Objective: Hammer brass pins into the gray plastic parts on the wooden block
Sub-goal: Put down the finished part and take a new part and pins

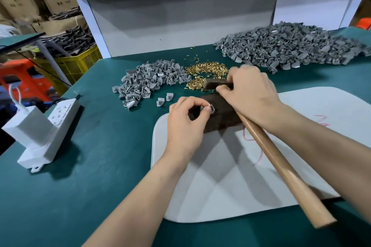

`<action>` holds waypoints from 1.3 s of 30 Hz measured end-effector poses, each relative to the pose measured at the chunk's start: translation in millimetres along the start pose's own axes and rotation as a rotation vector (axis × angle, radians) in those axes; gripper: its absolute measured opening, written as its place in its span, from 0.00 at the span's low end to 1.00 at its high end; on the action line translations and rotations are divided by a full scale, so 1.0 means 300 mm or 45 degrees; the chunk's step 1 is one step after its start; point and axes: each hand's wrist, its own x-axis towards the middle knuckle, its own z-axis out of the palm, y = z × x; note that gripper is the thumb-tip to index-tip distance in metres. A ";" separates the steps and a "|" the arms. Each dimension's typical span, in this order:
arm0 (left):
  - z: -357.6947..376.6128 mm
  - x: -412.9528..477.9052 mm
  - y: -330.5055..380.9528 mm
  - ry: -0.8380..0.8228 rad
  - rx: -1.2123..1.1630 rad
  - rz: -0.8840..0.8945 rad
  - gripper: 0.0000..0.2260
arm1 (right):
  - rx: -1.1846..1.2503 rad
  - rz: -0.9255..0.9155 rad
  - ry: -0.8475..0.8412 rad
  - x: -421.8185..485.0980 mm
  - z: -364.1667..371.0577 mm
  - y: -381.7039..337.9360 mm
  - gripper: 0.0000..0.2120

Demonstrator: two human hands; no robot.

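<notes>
Head view: left hand (184,124) pinches gray plastic part (210,108) on dark wooden block (222,121); right hand (251,94) grasps smooth-handled hammer (281,166).

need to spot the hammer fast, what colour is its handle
Light brown wood; the handle shows best in the head view.

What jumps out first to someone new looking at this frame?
The two hands mid-table: the left hand pinches a small gray part on the dark wooden block, while the right hand grips the hammer close to its head. Behind them lies a glittering pile of brass pins, between a small heap of gray parts on the left and a far bigger heap at the back right.
</notes>
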 end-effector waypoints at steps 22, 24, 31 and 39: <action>-0.049 0.009 0.000 -0.149 -0.092 -0.116 0.07 | 0.244 -0.643 -0.260 -0.033 -0.037 -0.031 0.02; -0.046 0.005 0.005 -0.088 -0.138 -0.133 0.06 | 0.242 -0.633 -0.299 -0.018 -0.034 -0.030 0.03; -0.058 -0.005 -0.005 0.036 -0.240 -0.065 0.09 | 0.456 -0.549 -0.343 -0.006 -0.038 -0.030 0.04; -0.061 0.003 -0.031 0.059 -0.442 -0.083 0.09 | 0.634 -0.539 -0.452 0.014 0.002 -0.022 0.02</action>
